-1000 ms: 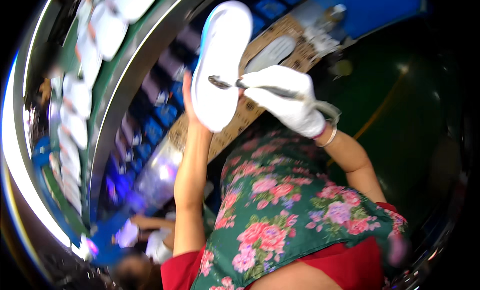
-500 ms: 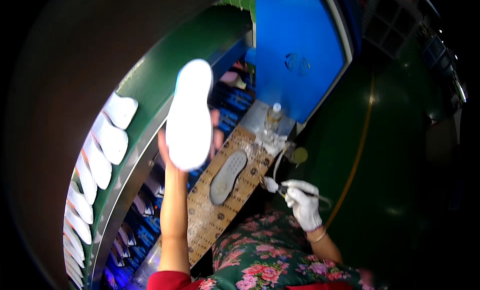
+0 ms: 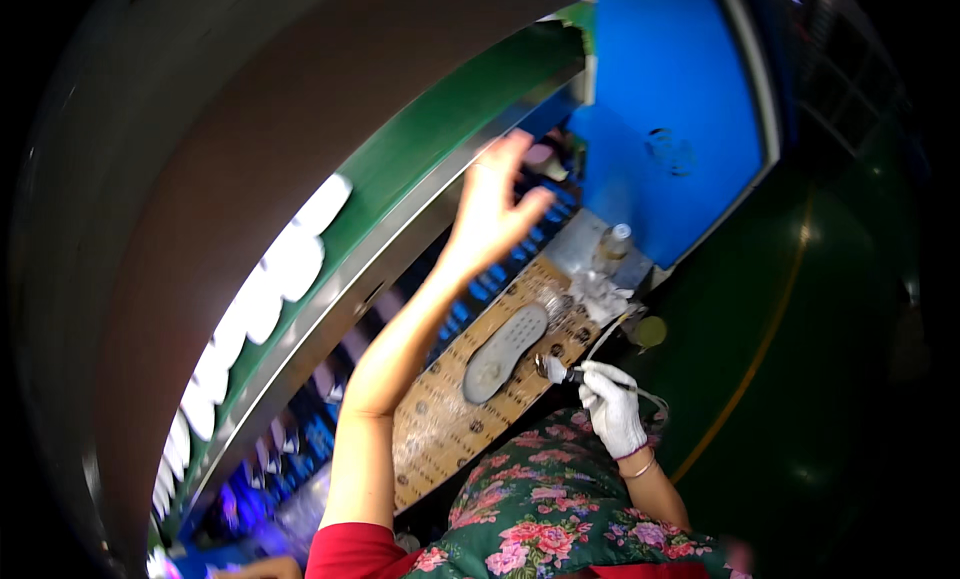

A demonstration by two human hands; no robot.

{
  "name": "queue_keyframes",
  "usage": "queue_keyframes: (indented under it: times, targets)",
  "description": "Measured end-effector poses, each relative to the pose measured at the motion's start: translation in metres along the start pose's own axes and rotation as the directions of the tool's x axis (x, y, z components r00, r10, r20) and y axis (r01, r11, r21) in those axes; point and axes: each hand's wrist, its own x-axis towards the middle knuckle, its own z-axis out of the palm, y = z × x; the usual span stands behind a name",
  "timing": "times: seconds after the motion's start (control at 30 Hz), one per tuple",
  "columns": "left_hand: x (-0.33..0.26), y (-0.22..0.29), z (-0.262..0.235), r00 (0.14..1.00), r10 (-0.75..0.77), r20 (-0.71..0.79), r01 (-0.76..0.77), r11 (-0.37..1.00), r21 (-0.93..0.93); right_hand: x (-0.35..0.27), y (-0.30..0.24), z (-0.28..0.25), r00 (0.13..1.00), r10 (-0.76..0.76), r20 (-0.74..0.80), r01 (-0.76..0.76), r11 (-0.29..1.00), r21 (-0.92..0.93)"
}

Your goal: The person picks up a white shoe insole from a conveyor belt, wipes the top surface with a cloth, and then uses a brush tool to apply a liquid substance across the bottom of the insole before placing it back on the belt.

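My bare left hand (image 3: 492, 207) reaches out over the metal edge of the green conveyor, its fingers spread and slightly blurred. Nothing shows in it. In a white knit glove, my right hand (image 3: 613, 411) is closed around the dark handle of a brush (image 3: 550, 368), with a thin pale hose running beside it. The brush head points left, close to the edge of the patterned board (image 3: 430, 457). On that board lies a grey sole-shaped piece (image 3: 506, 353) with small holes at one end. A row of white shoe soles (image 3: 293, 266) lines the green conveyor belt (image 3: 420, 169).
A blue cabinet (image 3: 680, 119) stands at the far end of the board. Before it are a clear capped bottle (image 3: 612, 247) and crumpled white paper (image 3: 600, 297). Blue racks with shoe parts run below the conveyor rail. A round yellow-green thing (image 3: 649, 331) sits right of the board.
The white sole that was in my left hand is no longer in it. That hand has moved up and right in the picture, its fingers spread. My right hand still holds the brush.
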Motion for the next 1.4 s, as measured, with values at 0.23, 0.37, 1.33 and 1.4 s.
queue_keyframes:
  times: [0.23, 0.37, 1.33, 1.4]
  targets:
    - [-0.082, -0.070, -0.179, 0.899, -0.226, -0.374, 0.437, 0.424, 0.794, 0.002, 0.054, 0.049, 0.948, 0.247, 0.199, -0.257, 0.966, 0.023]
    - [-0.116, -0.030, -0.193, 0.864, 0.019, -0.503, 0.386, 0.617, 0.686, -0.003, 0.072, 0.061, 0.927, 0.268, 0.263, -0.292, 0.954, 0.059]
    - [-0.482, 0.117, -0.075, 0.721, -0.619, 0.311, -0.031, -0.477, -0.878, -0.117, 0.119, 0.179, 0.655, 0.187, 0.732, 0.310, 0.817, -0.486]
    - [-0.462, 0.122, -0.081, 0.698, -0.676, 0.239, -0.080, -0.404, -0.911, -0.116, 0.116, 0.185, 0.552, 0.047, 0.833, 0.582, 0.693, -0.425]
